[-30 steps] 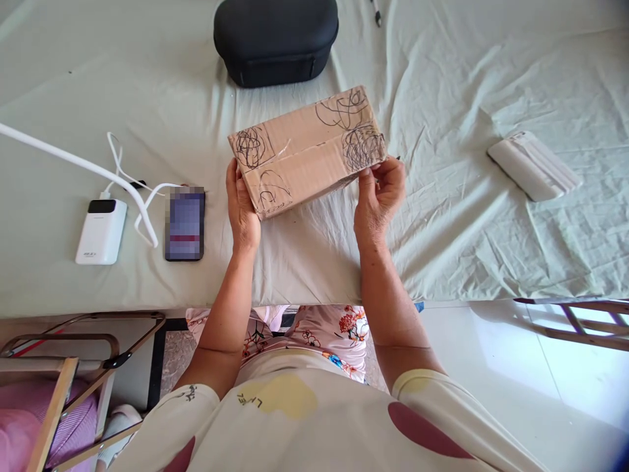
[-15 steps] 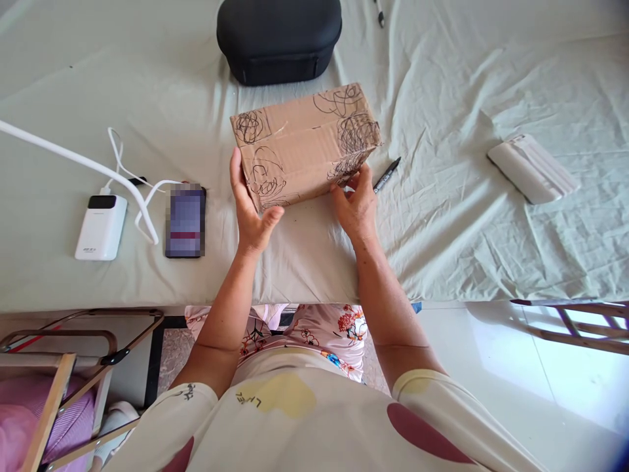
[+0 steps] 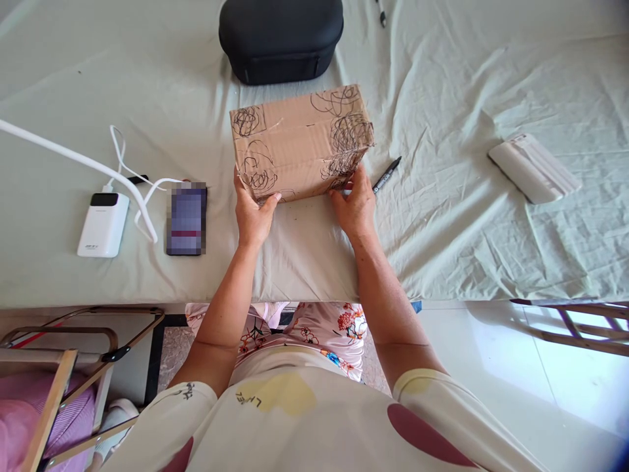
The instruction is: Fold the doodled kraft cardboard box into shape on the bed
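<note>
I had my left hand and right hand both grasping the scribbled cardboard box at its near corners, marker pen just right.

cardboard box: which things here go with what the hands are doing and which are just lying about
In use: cardboard box, held by left hand and right hand; probably the black marker beside it, given the scribbles.
Lying about: black case, power bank, phone, white cable, white packet.
</note>
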Motion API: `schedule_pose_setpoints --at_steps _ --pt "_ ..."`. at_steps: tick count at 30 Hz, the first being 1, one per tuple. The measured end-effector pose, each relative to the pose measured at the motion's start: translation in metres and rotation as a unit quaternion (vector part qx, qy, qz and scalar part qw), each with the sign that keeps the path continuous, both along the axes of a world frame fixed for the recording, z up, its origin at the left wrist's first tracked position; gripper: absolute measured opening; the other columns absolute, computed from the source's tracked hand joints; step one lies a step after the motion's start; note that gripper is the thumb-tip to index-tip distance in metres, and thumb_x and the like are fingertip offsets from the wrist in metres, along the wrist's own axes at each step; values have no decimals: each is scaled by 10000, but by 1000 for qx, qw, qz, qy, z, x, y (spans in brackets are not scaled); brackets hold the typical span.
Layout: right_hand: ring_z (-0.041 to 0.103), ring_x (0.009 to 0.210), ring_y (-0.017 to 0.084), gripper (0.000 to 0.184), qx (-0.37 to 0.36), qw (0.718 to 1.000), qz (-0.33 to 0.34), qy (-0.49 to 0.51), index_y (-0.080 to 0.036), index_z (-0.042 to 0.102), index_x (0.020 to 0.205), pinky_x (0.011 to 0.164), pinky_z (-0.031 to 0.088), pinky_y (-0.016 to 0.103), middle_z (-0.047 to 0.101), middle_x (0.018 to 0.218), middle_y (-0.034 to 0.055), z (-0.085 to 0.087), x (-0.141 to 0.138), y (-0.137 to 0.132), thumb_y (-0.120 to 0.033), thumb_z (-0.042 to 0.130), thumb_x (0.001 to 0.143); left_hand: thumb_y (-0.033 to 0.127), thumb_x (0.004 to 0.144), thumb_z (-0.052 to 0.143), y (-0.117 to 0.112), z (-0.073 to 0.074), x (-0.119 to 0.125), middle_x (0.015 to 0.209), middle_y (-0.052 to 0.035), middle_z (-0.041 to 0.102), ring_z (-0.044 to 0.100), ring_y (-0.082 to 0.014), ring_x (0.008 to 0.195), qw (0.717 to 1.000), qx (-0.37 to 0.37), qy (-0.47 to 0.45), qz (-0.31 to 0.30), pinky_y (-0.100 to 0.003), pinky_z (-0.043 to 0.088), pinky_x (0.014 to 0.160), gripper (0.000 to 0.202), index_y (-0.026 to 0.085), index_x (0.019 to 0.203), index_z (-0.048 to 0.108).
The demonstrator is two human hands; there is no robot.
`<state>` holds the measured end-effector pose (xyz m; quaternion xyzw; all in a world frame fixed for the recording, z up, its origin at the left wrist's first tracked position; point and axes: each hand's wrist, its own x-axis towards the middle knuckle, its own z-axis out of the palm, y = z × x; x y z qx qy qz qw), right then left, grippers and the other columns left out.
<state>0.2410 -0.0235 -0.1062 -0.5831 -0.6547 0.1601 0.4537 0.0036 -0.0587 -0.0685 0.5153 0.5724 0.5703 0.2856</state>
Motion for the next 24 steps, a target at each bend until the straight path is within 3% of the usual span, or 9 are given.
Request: schedule_pose_setpoints --at_steps 4,8,11,13,15,17,20,24 --pt "686 1024 245 789 18 1000 4 8 -319 300 1652 994 609 521 661 1243 89 7 -4 -3 -351 612 928 213 850 764 1 3 -5 1685 -114 494 504 -206 1557 1000 3 9 19 -347 394 1317 842 250 1567 322" --pt "684 1016 224 813 46 999 12 19 -350 239 1682 1017 598 510 672 1202 59 20 -9 -9 -373 609 958 339 954 728 -1 9 -5 1724 -119 429 476 -214 1580 999 25 9 43 -331 432 1286 835 277 1618 225" --pt "662 1165 261 865 89 996 7 -9 -350 178 1697 1124 540 579 619 1398 97 29 -16 -15 -467 636 972 441 991 696 -5 13 2 1731 -170 382 484 -244 1575 997 57 15 44 -364 454 1269 948 266 1668 56" --pt "597 1326 307 970 116 992 7 -43 -330 123 1705 1213 465 625 502 1575 137 33 -22 -19 -556 683 946 462 942 766 -9 15 8 1753 -197 321 380 -282 1636 994 78 54 48 -415 366 1330 1091 240 1688 2" --pt "518 1436 346 1084 115 991 6 -68 -305 77 1709 1258 412 652 411 1658 164 36 -27 -23 -621 729 902 411 851 871 -13 17 14 1792 -204 225 218 -314 1696 987 88 120 60 -451 216 1391 1210 214 1698 29" --pt "476 1481 367 1139 85 993 1 -78 -288 58 1709 1264 395 675 402 1662 178 37 -30 -25 -642 751 878 326 784 926 -16 19 18 1814 -199 159 149 -335 1709 979 79 176 71 -474 131 1408 1254 206 1698 76" --pt "457 1500 376 1128 45 996 -4 -78 -272 77 1709 1261 387 696 419 1651 187 38 -29 -25 -619 756 880 232 772 922 -18 23 19 1821 -184 152 182 -346 1701 976 53 202 69 -501 132 1409 1248 224 1700 87" --pt "469 1494 353 1054 51 996 3 -68 -291 102 1715 1262 405 675 411 1671 168 38 -24 -23 -569 729 913 164 779 903 -17 25 16 1825 -157 167 162 -318 1709 976 54 197 70 -495 138 1415 1255 255 1704 60"
